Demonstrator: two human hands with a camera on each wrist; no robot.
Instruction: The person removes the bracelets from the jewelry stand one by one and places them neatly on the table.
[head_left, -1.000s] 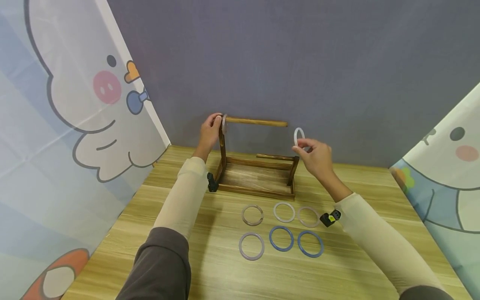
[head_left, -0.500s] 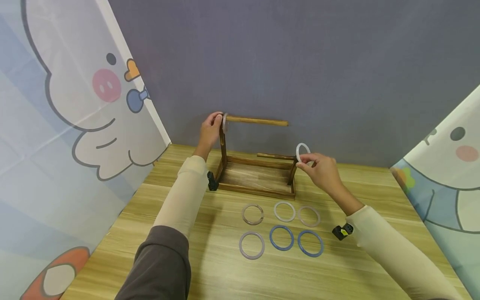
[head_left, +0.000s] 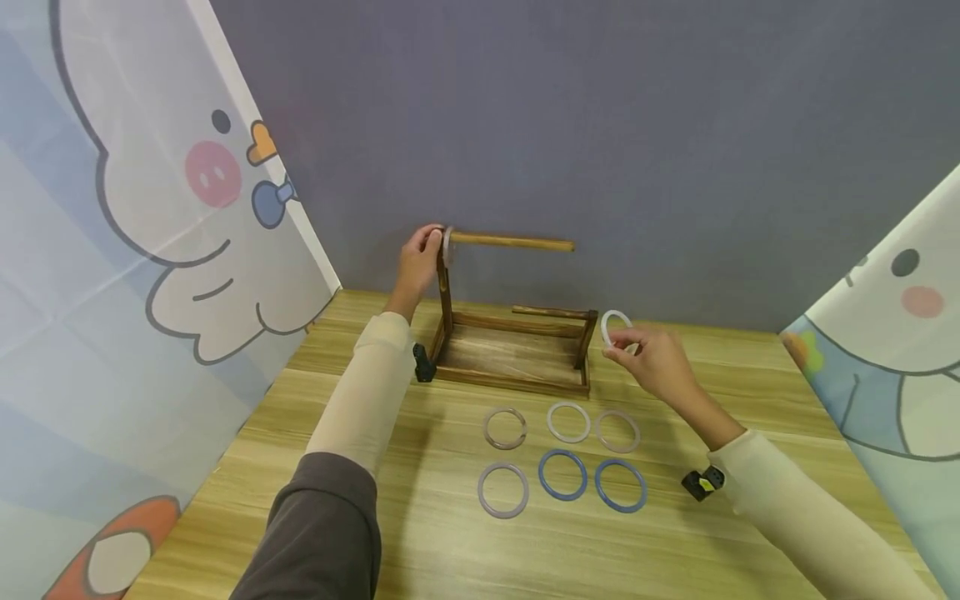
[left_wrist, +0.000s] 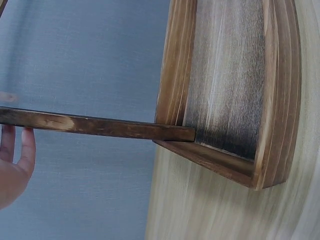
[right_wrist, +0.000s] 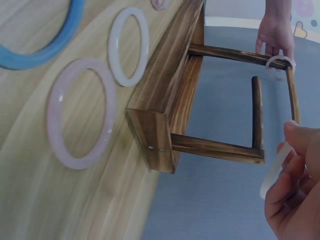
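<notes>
A dark wooden rack [head_left: 510, 387] stands at the back of the table, with a high rod [head_left: 517, 242] on its left post and a shorter low rod [head_left: 551, 312] on its right post. My left hand [head_left: 420, 257] holds the top of the left post. Beside those fingers, pale bangle material [head_left: 447, 247] hangs at the high rod's left end; whether it is one bangle or more I cannot tell. Right of the low rod, my right hand [head_left: 651, 360] pinches a white bangle [head_left: 617, 313], upright and apart from the rack. Fingers cover its lower part.
In front of the rack lie a brownish bangle [head_left: 485, 427], a white one [head_left: 567, 404], a pale pink one [head_left: 619, 451], a lilac one [head_left: 503, 516] and two blue bangles [head_left: 564, 498]. Behind the rack rises a grey backdrop [head_left: 562, 125].
My right hand has moved down and to the right with the white bangle, from near the high rod's end to beside the right post. The left hand stays on the left post.
</notes>
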